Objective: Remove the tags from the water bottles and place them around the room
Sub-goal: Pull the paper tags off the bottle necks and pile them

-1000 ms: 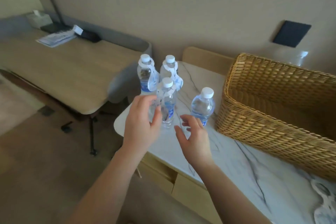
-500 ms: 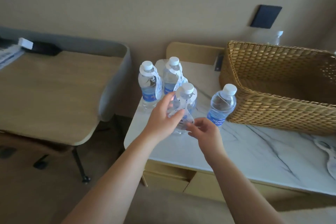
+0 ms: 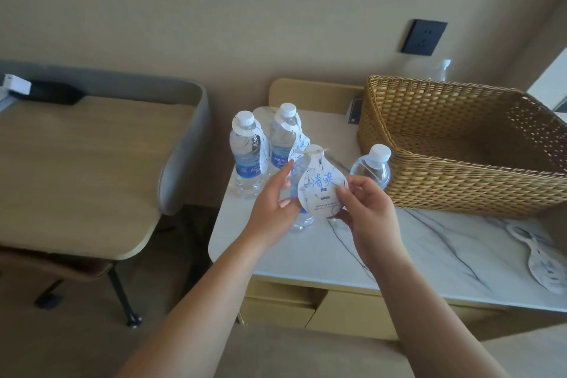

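Note:
Several small water bottles stand at the left end of the marble top. Two at the back, the left bottle and the middle bottle, wear white neck tags. A bottle without a tag stands beside the basket. My left hand grips the front bottle, which is mostly hidden behind its tag. My right hand pinches the lower right of that pear-shaped tag, lifted flat toward me, its top still looped at the cap. Another loose tag lies at the far right.
A large wicker basket fills the back right of the top, with a clear spray bottle behind it and a black wall socket above. A wooden desk with a grey rim stands to the left, across a narrow gap.
My view has swung right and closer. My left hand has closed around the front bottle, and my right hand has taken its tag and raised it flat in front of the bottle.

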